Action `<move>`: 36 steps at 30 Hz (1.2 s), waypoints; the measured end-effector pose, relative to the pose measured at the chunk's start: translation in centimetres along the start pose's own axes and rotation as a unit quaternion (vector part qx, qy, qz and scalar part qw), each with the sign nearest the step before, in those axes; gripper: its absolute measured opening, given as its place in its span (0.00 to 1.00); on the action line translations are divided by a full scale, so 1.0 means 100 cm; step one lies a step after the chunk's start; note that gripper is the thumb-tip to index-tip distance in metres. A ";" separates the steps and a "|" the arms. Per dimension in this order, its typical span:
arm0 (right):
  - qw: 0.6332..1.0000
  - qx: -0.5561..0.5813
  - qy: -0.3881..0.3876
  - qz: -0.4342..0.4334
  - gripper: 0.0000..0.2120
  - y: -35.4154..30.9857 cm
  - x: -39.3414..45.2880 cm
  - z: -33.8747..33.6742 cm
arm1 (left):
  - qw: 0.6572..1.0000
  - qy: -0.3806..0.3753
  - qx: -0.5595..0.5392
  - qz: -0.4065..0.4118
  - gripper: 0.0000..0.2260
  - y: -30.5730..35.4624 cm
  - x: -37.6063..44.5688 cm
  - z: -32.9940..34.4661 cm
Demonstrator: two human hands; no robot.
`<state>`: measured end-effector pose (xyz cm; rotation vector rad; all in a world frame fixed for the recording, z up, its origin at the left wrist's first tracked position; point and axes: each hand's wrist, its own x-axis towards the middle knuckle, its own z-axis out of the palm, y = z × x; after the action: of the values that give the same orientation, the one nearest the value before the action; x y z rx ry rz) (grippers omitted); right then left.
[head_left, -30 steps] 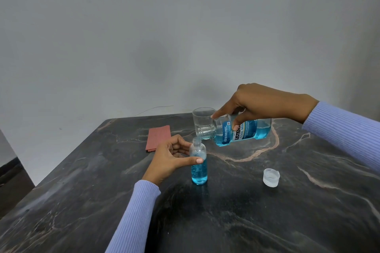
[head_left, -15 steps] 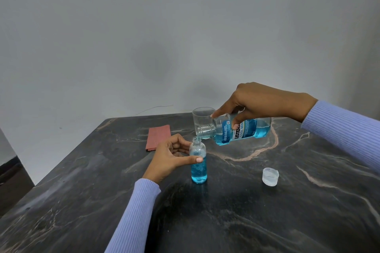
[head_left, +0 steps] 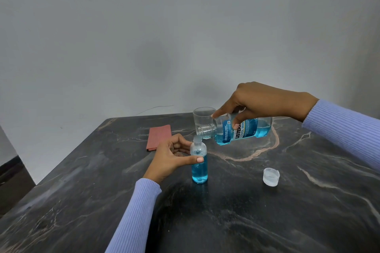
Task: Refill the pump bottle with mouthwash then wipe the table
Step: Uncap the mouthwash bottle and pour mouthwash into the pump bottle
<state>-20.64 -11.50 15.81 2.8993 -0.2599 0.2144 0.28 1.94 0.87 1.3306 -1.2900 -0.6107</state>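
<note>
A small clear pump bottle (head_left: 199, 168) stands upright on the dark marble table (head_left: 246, 211), without its pump, more than half full of blue liquid. My left hand (head_left: 170, 158) grips its upper part with thumb and fingers. My right hand (head_left: 259, 102) holds the big mouthwash bottle (head_left: 244, 129) tipped almost level, its open mouth just above and right of the small bottle's neck. The blue mouthwash lies along the big bottle's lower side. A folded reddish cloth (head_left: 158, 137) lies at the back left.
A clear drinking glass (head_left: 202, 120) stands right behind the mouthwash bottle's mouth. A translucent cap (head_left: 271, 176) sits on the table to the right of the small bottle. A grey wall rises behind the table; the table's left edge drops to the floor.
Both hands and both bottles stay almost where they were. The liquid in the small bottle looks slightly higher.
</note>
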 end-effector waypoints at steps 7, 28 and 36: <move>1.000 -0.002 0.003 0.000 0.23 0.000 0.000 0.000 | 1.000 -0.003 -0.003 0.002 0.20 0.000 0.001 -0.001; 0.989 0.142 0.023 0.039 0.23 0.008 -0.013 0.021 | 1.000 -0.003 -0.002 -0.004 0.20 0.001 0.000 0.000; 0.954 0.286 0.049 0.080 0.22 0.010 -0.033 0.040 | 1.000 0.007 -0.005 0.005 0.24 0.001 0.000 -0.001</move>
<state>-23.53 -12.86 11.61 3.4218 -0.4860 0.5401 0.31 1.95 0.94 1.3168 -1.2811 -0.5989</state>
